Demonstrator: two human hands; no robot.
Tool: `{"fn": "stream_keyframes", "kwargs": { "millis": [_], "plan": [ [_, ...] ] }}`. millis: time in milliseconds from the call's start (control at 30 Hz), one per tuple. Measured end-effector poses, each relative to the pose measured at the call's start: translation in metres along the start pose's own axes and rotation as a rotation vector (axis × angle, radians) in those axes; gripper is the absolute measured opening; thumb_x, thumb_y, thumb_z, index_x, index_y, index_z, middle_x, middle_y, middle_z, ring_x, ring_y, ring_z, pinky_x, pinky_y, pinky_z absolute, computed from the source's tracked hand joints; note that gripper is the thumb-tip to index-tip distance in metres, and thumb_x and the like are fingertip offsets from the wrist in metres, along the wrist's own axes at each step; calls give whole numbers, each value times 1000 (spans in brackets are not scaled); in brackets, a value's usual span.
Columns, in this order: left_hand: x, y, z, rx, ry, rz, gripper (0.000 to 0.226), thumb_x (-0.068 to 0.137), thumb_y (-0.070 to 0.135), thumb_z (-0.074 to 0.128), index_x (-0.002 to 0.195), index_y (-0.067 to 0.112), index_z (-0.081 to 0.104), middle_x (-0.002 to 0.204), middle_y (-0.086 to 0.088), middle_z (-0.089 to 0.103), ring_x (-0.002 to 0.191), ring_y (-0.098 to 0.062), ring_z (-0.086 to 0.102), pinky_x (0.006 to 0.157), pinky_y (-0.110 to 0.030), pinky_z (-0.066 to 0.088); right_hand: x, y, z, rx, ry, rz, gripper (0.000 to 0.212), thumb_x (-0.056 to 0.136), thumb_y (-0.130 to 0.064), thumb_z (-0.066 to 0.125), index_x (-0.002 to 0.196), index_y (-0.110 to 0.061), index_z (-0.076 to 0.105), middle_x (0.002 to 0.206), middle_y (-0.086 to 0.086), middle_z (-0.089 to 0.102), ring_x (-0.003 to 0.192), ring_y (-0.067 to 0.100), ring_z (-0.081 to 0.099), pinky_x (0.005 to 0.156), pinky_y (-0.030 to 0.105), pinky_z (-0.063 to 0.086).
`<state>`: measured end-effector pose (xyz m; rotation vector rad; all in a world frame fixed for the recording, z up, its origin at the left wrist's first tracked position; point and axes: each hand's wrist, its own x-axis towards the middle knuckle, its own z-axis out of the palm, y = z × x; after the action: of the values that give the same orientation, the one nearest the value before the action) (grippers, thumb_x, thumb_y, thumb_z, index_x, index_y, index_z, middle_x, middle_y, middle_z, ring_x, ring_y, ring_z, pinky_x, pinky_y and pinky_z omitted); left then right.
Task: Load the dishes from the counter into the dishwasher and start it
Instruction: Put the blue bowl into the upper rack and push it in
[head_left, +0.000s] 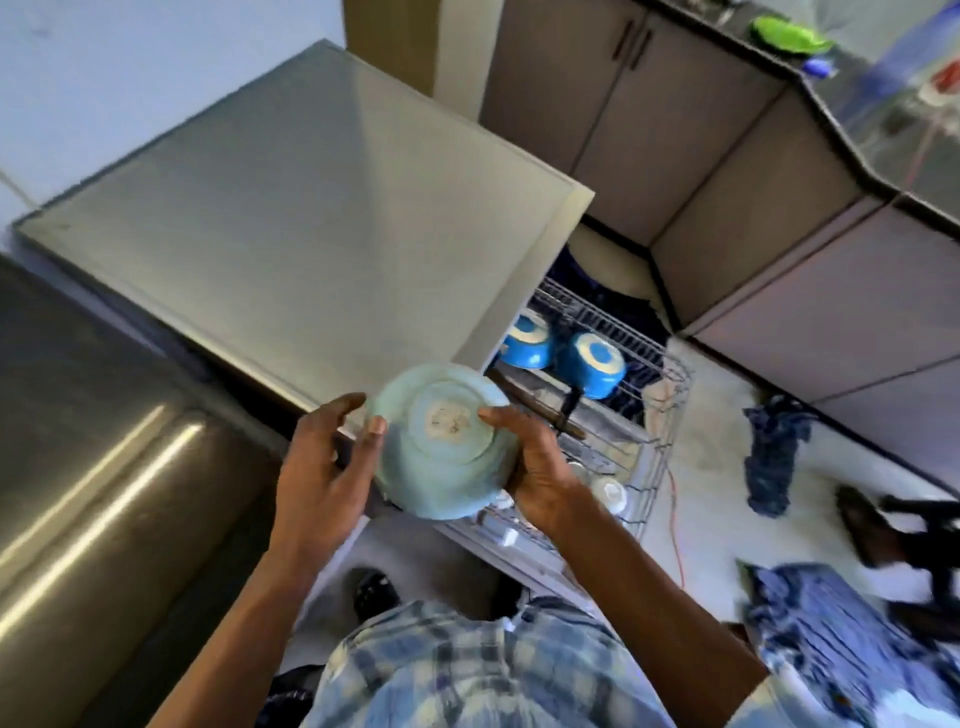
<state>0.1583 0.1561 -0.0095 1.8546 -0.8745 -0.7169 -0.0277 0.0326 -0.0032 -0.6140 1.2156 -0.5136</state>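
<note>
A pale turquoise bowl (441, 441) is held upside down, its base facing me, over the near corner of the pulled-out dishwasher rack (660, 447). My right hand (535, 467) grips its right rim, thumb across the base. My left hand (322, 467) touches the left rim with the thumb, fingers spread loosely. Two blue bowls (592, 364) sit upturned in the rack, with a dark-handled utensil (566, 410) lying beside them. The dishwasher's flat grey top (291, 223) fills the middle of the view.
A steel appliance (93, 467) stands at left. Grey cabinets (727, 182) run under a dark counter holding a green item (784, 34). Blue cloths (774, 457) and an orange cord (675, 525) lie on the floor at right.
</note>
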Motion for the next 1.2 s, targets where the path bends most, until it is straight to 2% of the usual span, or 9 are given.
{"fn": "stream_keyframes", "kwargs": {
  "millis": [133,267,367,500,633,800,933,1033,1200],
  "plan": [
    [20,7,71,268,-91,315,52,94,53,58,132,17,61,136,-5,59,127,-25,56,106,-44,47,6,-5,-105,269,123,37,62,72,-27,72,129,-3,67,116,17,72,102,30,68,89,42,57],
    [25,18,155,374,-212,402,46,93,49,60,131,22,62,138,-1,57,132,-23,54,109,-43,46,25,-11,-193,351,301,65,60,68,-34,74,124,-13,70,120,14,73,107,35,67,86,49,59],
    [18,2,219,513,-414,327,49,92,52,54,132,26,60,140,2,56,132,-21,51,108,-43,47,52,-20,-249,256,536,88,44,73,-31,78,110,-9,68,108,15,71,88,29,66,70,38,57],
    [5,-40,288,763,-702,83,61,89,62,49,141,30,50,148,1,48,136,-23,49,105,-44,49,109,-25,-311,-1,749,53,81,57,-37,87,121,-6,49,104,9,56,89,24,58,67,33,49],
    [-5,-74,329,880,-716,-104,88,79,80,12,141,31,49,141,-1,56,128,-24,57,99,-41,52,167,-30,-344,-265,606,26,68,76,-29,88,122,-14,41,116,12,55,90,21,55,66,27,46],
    [-13,-90,350,894,-671,-214,66,96,71,29,142,27,49,145,-2,53,135,-23,49,104,-42,49,232,-28,-366,-667,337,-29,67,81,-31,85,133,-17,45,114,1,55,96,20,56,70,26,46],
    [-19,-96,353,988,-681,-168,78,89,73,20,138,23,53,141,-7,53,128,-27,53,97,-47,54,261,-24,-379,-714,234,-31,58,87,-27,80,135,-15,50,103,-10,55,92,15,59,71,26,51],
    [-19,-99,353,1032,-695,-121,78,89,71,21,133,17,57,138,-10,56,125,-29,56,92,-48,57,270,-19,-379,-900,130,-57,71,86,-52,66,146,-20,46,127,10,62,116,31,60,97,44,52],
    [-19,-91,357,1020,-686,-130,60,96,62,43,135,19,56,143,-6,54,133,-25,52,98,-44,56,273,-13,-379,-1103,-19,-92,67,91,-66,42,150,-35,35,136,20,47,123,40,51,104,54,45]
  ]
}}
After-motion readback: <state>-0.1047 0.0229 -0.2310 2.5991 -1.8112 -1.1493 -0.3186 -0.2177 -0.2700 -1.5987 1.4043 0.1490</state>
